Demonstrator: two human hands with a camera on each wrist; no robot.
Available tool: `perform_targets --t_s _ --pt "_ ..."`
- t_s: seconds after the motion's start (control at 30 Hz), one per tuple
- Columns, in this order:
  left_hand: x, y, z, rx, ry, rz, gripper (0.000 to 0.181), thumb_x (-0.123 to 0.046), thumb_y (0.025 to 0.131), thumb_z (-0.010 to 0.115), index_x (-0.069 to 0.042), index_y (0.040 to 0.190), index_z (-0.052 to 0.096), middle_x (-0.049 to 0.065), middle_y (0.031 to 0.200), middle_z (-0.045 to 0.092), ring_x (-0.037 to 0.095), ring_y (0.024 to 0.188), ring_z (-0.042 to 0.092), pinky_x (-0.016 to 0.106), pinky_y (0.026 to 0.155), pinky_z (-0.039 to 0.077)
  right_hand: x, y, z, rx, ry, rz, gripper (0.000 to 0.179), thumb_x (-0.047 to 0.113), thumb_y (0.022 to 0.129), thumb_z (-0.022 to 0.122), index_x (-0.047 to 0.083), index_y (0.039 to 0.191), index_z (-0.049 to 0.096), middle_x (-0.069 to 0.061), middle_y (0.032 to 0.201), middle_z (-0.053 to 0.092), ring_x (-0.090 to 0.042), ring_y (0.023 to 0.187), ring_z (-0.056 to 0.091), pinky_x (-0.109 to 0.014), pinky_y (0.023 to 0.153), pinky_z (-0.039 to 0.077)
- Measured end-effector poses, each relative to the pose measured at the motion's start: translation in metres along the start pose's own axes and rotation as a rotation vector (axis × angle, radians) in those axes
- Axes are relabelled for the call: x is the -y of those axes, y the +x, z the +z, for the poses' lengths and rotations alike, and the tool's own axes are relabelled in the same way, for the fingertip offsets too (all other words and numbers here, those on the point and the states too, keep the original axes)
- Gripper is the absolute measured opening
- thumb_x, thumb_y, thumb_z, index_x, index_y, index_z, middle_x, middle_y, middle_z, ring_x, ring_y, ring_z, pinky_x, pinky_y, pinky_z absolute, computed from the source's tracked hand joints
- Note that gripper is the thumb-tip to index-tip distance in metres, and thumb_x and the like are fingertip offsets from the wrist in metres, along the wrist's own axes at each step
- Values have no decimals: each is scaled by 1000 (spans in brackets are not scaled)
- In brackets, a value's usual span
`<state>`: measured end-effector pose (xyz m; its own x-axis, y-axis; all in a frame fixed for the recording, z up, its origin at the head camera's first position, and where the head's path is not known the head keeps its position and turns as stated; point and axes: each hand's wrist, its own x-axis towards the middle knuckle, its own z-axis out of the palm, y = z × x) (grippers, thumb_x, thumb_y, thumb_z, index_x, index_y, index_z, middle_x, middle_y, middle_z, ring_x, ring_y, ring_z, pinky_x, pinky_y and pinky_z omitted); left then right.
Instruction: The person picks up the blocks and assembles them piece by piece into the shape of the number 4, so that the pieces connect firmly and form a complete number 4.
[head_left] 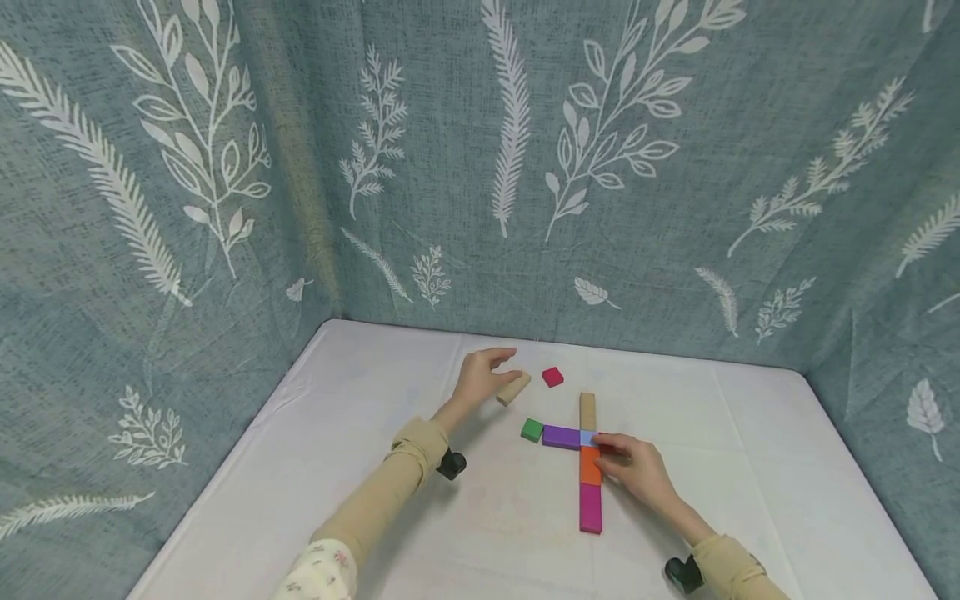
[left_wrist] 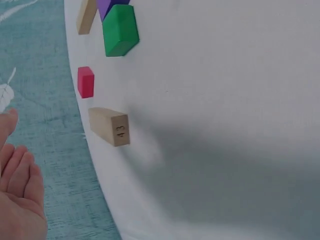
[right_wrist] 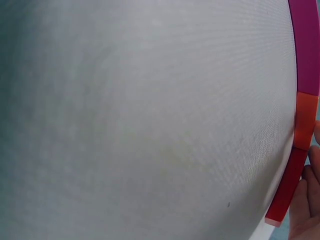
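My left hand hovers beside a plain wooden block, thumb and fingers spread apart. In the left wrist view, that block shows the number 43 on its end and stands apart from the hand. My right hand holds a red block between thumb and fingers, at the right side of a light blue block. From the head, the hand mostly covers the red block. Around the blue block lie a purple block, another wooden block and an orange block.
A magenta block continues the row below the orange one. A green block lies at the purple block's left end. Farther back sits a small red-pink block. The white-covered table meets a leaf-patterned curtain at its back and sides.
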<state>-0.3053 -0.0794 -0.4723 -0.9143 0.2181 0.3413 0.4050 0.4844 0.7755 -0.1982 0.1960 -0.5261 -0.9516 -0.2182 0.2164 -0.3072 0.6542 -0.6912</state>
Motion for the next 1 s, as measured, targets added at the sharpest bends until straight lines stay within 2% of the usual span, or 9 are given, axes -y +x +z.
perform_targets --t_s 0.33,0.6,0.83,1.0 --pt "16 -11 20 -39 -71 -142 35 -9 83 72 7 114 65 20 114 67 33 107 63 40 93 51 -1 -1 -1 2 -1 9 37 3 79 74 3 115 67 -11 111 70 -27 101 65 -39 87 53" --pt "27 -25 35 -142 23 -242 34 -11 78 76 4 107 69 18 104 71 30 97 68 39 85 54 -1 -1 0 4 16 6 37 3 79 74 3 115 67 -11 110 70 -27 100 66 -39 87 54" --pt "30 -29 41 -185 -26 -288 35 -9 76 77 4 107 69 18 101 72 29 95 69 39 85 55 -2 -1 2 9 14 9 37 3 78 74 3 114 67 -11 109 71 -26 100 66 -38 87 54" --pt "30 -28 42 -206 -32 -274 31 -7 75 77 3 104 70 18 98 72 27 90 70 37 81 56 -1 0 0 -2 13 -4 37 2 78 75 3 114 68 -11 109 70 -26 99 66 -39 87 54"
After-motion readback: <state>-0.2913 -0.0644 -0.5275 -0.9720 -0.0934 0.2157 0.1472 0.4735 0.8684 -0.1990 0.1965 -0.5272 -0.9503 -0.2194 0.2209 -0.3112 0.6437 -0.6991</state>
